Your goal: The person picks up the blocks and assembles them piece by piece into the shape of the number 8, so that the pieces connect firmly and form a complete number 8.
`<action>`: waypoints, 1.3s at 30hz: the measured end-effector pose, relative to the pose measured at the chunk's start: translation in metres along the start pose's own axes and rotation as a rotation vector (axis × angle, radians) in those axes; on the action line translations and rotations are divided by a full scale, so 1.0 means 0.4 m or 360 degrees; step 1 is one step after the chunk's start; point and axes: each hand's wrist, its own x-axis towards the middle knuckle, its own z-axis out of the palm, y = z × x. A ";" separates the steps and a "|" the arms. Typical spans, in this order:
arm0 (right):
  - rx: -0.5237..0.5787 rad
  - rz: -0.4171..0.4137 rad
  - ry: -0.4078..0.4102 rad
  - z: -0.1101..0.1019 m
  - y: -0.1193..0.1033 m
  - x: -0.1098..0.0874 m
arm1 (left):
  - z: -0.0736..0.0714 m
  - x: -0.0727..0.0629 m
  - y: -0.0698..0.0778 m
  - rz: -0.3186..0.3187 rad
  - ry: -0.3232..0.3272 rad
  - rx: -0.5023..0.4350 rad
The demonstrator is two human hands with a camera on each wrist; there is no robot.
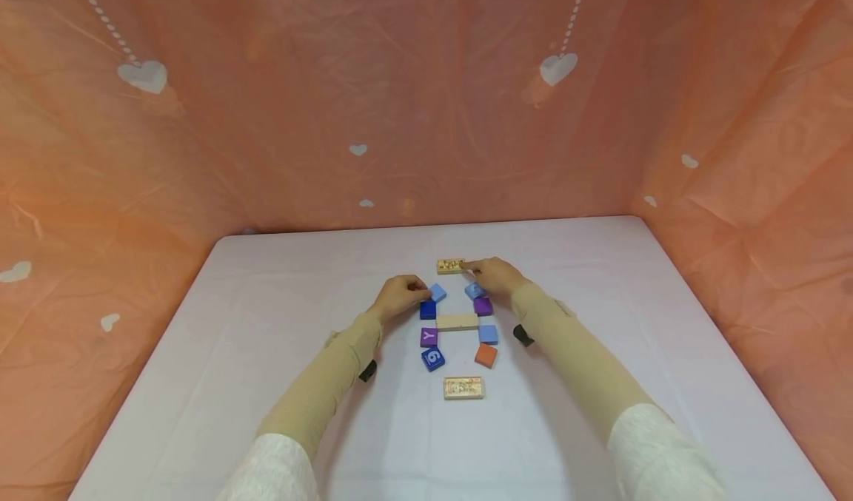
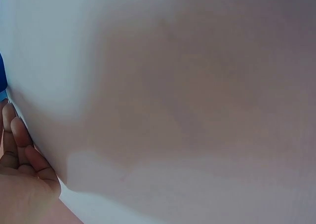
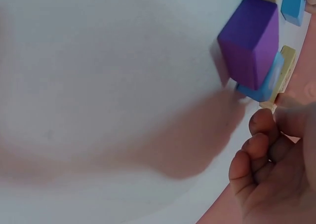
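At the upper left of the block layout, my left hand (image 1: pixel 400 294) has its fingertips at a light blue block (image 1: pixel 437 292) and appears to pinch it; the left wrist view shows the bent fingers, with the contact hidden. My right hand (image 1: pixel 498 274) holds the right end of a printed wooden block (image 1: pixel 450 266) at the top of the layout. Its other fingers (image 3: pixel 242 167) are curled in the right wrist view. Just below that hand lies another light blue block (image 1: pixel 474 290), beside a purple block (image 1: pixel 483 306). A dark blue block (image 1: pixel 428 310) sits below the left fingertips.
A plain wooden block (image 1: pixel 457 323) lies across the middle. Lower down are a purple Y block (image 1: pixel 429 337), a dark blue numbered block (image 1: pixel 433 358), a light blue block (image 1: pixel 488 334), an orange block (image 1: pixel 486 355) and a printed wooden block (image 1: pixel 463 388) on the white table (image 1: pixel 200 382).
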 end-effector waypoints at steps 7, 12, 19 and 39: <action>0.0075 0.0035 -0.0051 0.007 0.006 -0.012 | 0.001 0.001 -0.001 -0.0016 -0.0001 -0.0007; 0.0046 -0.0002 -0.0058 0.010 0.013 -0.019 | 0.002 0.002 -0.001 -0.0034 -0.0006 -0.0018; -0.0006 -0.0056 -0.0031 0.013 0.022 -0.030 | 0.003 0.002 0.000 -0.0023 0.0002 -0.0020; 0.0048 -0.0072 -0.0056 0.021 0.031 -0.049 | 0.003 -0.001 0.004 -0.0030 -0.0007 -0.0002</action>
